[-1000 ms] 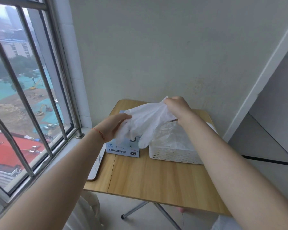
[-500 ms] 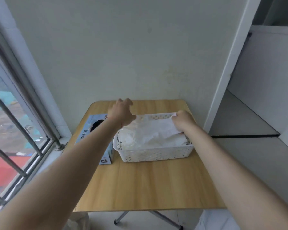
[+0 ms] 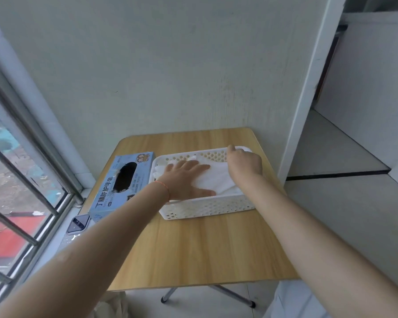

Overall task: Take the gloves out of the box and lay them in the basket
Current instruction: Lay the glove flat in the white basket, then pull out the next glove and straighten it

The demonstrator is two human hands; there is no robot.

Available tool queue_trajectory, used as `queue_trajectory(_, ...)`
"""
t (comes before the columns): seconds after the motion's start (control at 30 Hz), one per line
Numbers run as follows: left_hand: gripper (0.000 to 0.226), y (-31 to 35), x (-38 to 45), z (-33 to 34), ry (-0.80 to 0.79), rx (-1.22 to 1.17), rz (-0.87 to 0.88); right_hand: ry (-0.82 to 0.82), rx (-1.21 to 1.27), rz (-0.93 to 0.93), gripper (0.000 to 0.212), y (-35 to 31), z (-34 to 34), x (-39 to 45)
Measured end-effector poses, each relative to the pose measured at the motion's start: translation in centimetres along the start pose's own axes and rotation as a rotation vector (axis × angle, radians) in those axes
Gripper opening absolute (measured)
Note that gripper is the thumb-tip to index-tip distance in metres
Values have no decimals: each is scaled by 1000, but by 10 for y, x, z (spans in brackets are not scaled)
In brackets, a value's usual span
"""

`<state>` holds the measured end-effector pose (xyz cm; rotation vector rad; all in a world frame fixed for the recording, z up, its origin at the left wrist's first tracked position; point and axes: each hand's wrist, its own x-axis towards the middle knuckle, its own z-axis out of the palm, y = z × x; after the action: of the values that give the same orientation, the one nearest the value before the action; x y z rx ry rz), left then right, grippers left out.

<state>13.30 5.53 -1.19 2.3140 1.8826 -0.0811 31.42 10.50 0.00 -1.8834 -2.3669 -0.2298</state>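
Printed matter legible from my viewpoint. The only readable text stands on the top face of the light blue glove box (image 3: 122, 184) on my desk (image 3: 193, 249): large white Chinese characters, 丁腈防护手套, running lengthwise beside the dark oval opening. Smaller lines of print near that opening and a small dark label toward the near end are too fine to read. A cartoon emblem sits at the far end of the box.

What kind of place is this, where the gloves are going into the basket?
Probably a high-floor balcony or window nook in a flat: a barred window overlooks rooftops, a small folding wooden table sits in the corner against a plain wall, and a doorway opens on the right.
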Motion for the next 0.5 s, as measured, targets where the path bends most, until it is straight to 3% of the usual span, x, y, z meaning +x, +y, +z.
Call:
queue_trajectory(0.13, 82, -2, -4, -2, -50, -173, -13, 48, -36, 8, 36, -9, -5, -5)
queue_trajectory(0.23, 46, -15, -14, -18, 267, -548, -26, 199, 73, -17, 28, -26, -20, 0)
queue_trajectory(0.33, 26, -51, -34, -28, 562, -621, -119, 250, 203, -135, 18, -63, -37, 7)
queue_trajectory(0.43, 29, -102, -58, -23, 564, -594, -300, 120, 389, -263, 14, -113, -43, 10)
queue_trajectory(0.5, 63, -134, -80, -14, 440, -584, -366, -10, 534, -342, 17, -151, -41, 13)
